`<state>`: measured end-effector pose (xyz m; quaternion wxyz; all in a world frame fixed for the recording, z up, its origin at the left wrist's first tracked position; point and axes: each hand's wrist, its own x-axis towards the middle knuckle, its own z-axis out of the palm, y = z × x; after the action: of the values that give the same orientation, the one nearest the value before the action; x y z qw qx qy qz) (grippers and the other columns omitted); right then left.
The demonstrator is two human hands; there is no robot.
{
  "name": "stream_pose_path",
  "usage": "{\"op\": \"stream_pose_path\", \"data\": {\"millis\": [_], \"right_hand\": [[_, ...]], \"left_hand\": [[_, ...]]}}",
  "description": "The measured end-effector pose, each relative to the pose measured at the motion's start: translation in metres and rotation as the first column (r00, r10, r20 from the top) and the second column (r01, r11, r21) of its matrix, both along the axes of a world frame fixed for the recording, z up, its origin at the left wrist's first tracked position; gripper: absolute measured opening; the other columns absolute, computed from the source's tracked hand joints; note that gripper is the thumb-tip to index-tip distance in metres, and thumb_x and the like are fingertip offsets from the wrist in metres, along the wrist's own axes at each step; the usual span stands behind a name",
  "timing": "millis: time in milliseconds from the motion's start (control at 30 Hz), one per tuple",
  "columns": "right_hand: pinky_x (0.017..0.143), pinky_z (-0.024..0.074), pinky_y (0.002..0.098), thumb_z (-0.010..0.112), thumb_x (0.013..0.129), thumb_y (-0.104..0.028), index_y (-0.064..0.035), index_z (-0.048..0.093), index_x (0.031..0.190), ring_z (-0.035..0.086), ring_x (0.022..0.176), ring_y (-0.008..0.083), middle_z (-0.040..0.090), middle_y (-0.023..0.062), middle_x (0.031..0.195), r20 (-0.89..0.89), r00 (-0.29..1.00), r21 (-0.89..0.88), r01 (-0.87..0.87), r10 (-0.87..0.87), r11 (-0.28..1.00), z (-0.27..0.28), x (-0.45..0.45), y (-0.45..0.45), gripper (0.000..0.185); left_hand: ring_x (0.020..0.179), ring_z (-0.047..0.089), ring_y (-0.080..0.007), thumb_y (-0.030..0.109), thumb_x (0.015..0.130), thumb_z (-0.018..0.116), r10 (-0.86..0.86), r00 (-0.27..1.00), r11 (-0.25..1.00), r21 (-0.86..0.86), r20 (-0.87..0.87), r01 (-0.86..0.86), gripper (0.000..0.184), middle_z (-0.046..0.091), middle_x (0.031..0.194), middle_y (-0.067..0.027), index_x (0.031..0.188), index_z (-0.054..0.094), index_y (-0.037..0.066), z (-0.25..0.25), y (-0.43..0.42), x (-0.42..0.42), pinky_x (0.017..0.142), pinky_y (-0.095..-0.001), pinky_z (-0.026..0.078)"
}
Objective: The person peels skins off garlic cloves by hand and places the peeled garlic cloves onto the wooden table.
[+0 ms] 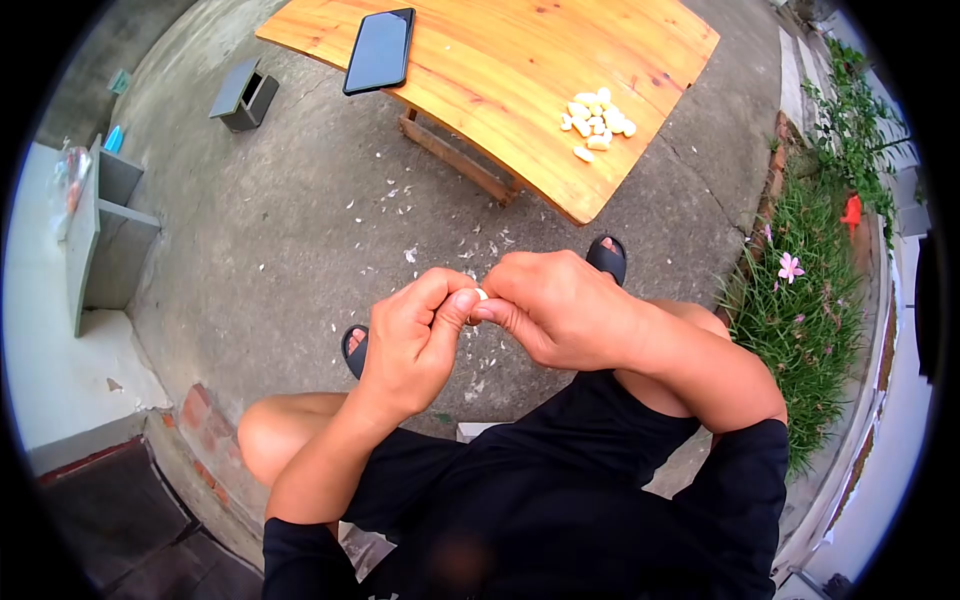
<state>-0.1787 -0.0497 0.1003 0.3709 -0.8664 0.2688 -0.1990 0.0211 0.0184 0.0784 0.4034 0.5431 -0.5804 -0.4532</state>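
Note:
A small white garlic clove (481, 294) is pinched between my two hands, mostly covered by the fingertips. My left hand (415, 335) is closed, with thumb and forefinger pressed on the clove's left side. My right hand (560, 308) grips it from the right, thumb below and curled fingers above. Beyond the hands, a pile of peeled garlic cloves (598, 115) lies near the right corner of the wooden table (520, 60). Bits of papery garlic skin (410, 254) are scattered on the ground beneath my hands.
A dark phone or tablet (380, 50) lies at the table's left edge. A grey box (244, 95) stands on the concrete ground to the left. Grass with a pink flower (790, 267) grows along the right. My sandalled feet (607, 258) are below the table's near edge.

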Motion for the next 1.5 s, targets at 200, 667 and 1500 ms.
{"op": "stream_pose_path", "data": {"millis": [200, 667, 1500], "right_hand": [[0.066, 0.0512, 0.0524, 0.064, 0.095, -0.013, 0.0015, 0.059, 0.082, 0.063, 0.075, 0.0465, 0.064, 0.0222, 0.077, -0.013, 1.000, 0.059, -0.012, 0.013, 0.998, -0.007, 0.000, -0.002, 0.020], [0.065, 0.0511, 0.0443, 0.071, 0.068, -0.006, -0.0040, 0.059, 0.073, 0.062, 0.071, 0.0342, 0.057, 0.0117, 0.075, -0.089, 0.993, -0.318, -0.104, 0.079, 0.943, -0.009, 0.000, 0.000, 0.013], [0.045, 0.0269, 0.0284, 0.054, 0.107, -0.032, -0.0067, 0.052, 0.073, 0.024, 0.045, 0.0093, 0.029, -0.0039, 0.055, 0.083, 0.884, 0.963, -0.189, -0.459, -0.190, 0.011, 0.013, 0.020, 0.043]], "left_hand": [[0.062, 0.057, -0.0099, 0.017, 0.106, 0.056, 0.001, 1.000, 0.999, -0.040, 0.013, -0.001, 0.020, 0.067, 0.075, -0.0045, 0.098, 0.066, 0.001, -0.011, 0.003, -0.004, 0.057, -0.0265, 0.046], [0.053, 0.029, -0.0050, 0.028, 0.110, 0.049, 0.124, 0.838, 0.867, 0.469, -0.532, 0.170, 0.028, 0.039, 0.067, 0.0042, 0.092, 0.055, 0.007, -0.018, 0.004, -0.009, 0.046, -0.0236, 0.025], [0.058, 0.057, -0.0243, 0.009, 0.100, 0.064, 0.104, 0.990, 0.833, -0.552, 0.091, -0.037, 0.005, 0.061, 0.072, -0.0104, 0.098, 0.062, 0.004, -0.024, 0.001, -0.008, 0.054, -0.0324, 0.045]]}}
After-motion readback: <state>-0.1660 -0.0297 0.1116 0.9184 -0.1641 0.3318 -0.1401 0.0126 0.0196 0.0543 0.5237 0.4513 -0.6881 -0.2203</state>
